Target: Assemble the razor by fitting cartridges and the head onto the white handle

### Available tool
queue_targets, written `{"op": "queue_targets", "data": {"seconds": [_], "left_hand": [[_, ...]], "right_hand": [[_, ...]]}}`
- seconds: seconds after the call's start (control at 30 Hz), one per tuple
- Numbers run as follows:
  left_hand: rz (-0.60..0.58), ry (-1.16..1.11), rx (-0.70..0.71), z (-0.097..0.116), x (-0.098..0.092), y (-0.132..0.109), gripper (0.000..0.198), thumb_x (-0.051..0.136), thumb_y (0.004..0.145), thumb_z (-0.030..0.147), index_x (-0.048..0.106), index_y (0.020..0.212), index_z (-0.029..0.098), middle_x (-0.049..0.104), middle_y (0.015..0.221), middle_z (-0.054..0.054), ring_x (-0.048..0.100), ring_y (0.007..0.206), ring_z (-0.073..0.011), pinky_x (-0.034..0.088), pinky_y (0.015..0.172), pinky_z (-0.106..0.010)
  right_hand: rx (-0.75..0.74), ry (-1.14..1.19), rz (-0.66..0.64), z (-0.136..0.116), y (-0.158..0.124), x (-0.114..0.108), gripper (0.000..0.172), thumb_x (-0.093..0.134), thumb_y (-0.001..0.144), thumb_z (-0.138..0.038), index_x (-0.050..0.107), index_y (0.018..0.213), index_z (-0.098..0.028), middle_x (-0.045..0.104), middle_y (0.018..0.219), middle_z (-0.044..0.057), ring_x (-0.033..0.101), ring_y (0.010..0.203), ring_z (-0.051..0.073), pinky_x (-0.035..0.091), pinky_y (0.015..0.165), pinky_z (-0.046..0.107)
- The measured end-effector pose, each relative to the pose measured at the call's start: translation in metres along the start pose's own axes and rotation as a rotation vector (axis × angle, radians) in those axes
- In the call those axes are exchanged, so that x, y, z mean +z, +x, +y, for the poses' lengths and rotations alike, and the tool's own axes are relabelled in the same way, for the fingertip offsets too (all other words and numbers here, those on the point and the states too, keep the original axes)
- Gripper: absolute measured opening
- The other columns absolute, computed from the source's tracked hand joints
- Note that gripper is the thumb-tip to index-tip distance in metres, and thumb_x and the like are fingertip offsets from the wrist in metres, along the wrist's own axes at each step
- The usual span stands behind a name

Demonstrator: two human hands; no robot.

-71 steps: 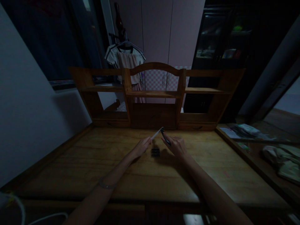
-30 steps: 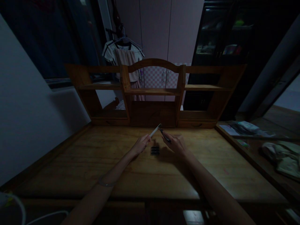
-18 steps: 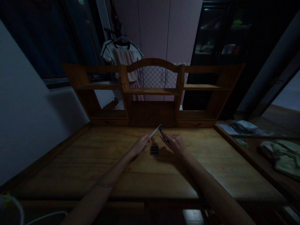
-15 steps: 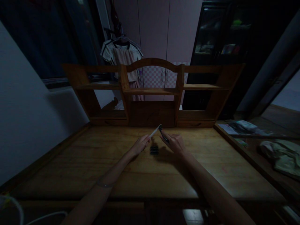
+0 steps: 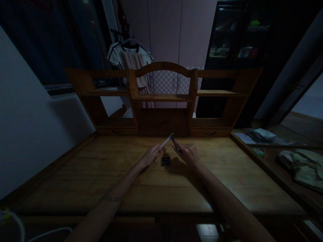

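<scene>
In dim light both my hands are raised over the middle of a wooden desk [image 5: 83, 174]. My left hand [image 5: 150, 155] is closed on a thin white stick-like object [image 5: 167, 140] that points up and to the right. My right hand [image 5: 189, 154] is closed on a slim dark tool [image 5: 176, 145] that points up and to the left. The two tips meet just above the desk. A small dark rectangular object [image 5: 165, 161] lies on the desk between my hands.
A wooden shelf unit [image 5: 164, 97] stands along the desk's back edge. Clothes [image 5: 131, 58] hang behind it. To the right, a lower surface holds papers [image 5: 257, 136] and a folded cloth [image 5: 300, 166]. A white cable [image 5: 15, 225] lies at the lower left.
Both hands keep their grips and stay together over the small dark object. The camera has shifted slightly, so the scene sits a little lower and to the left.
</scene>
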State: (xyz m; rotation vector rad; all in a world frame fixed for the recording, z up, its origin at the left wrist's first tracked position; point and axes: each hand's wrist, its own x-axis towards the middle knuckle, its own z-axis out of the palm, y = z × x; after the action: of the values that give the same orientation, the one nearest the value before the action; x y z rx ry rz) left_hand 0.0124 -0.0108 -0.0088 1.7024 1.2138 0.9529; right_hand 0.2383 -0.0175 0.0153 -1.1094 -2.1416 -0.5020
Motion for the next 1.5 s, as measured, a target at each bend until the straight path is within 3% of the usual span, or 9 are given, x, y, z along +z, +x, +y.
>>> {"op": "queue_targets", "data": {"seconds": [0.6,0.8,1.03,1.5], "left_hand": [[-0.026,-0.006,0.009,0.006,-0.001,-0.002,0.041,0.034,0.086,0.056,0.047,0.078,0.018,0.035,0.053,0.007,0.03,0.044,-0.0074,0.02,0.04,-0.018],[-0.013,-0.005,-0.003,0.008,-0.001,-0.003,0.04,0.034,0.086,0.054,0.049,0.079,0.018,0.036,0.054,0.006,0.031,0.045,-0.0078,0.021,0.041,-0.018],[0.014,-0.003,-0.022,0.01,-0.001,-0.004,0.038,0.032,0.087,0.052,0.049,0.08,0.019,0.037,0.053,0.006,0.029,0.043,-0.0083,0.021,0.04,-0.019],[-0.021,-0.033,-0.031,0.007,0.0,-0.004,0.043,0.033,0.086,0.057,0.05,0.085,0.018,0.034,0.054,0.007,0.03,0.043,-0.0072,0.021,0.039,-0.016]], "right_hand": [[0.068,-0.035,0.07,0.004,0.0,-0.001,0.033,0.048,0.093,-0.034,0.059,0.122,-0.024,0.072,0.077,0.004,0.059,0.055,0.011,0.033,0.055,0.022],[0.12,0.023,0.089,0.011,0.0,-0.004,0.032,0.047,0.092,-0.031,0.058,0.122,-0.024,0.072,0.09,0.006,0.064,0.066,0.015,0.039,0.06,0.024],[0.072,0.11,0.048,0.006,0.001,-0.007,0.03,0.046,0.092,-0.026,0.058,0.118,-0.022,0.069,0.1,0.007,0.064,0.078,0.015,0.043,0.067,0.023],[0.032,0.07,0.049,0.006,0.0,-0.003,0.027,0.046,0.093,-0.03,0.062,0.112,-0.022,0.07,0.092,0.005,0.063,0.069,0.013,0.039,0.06,0.022]]}}
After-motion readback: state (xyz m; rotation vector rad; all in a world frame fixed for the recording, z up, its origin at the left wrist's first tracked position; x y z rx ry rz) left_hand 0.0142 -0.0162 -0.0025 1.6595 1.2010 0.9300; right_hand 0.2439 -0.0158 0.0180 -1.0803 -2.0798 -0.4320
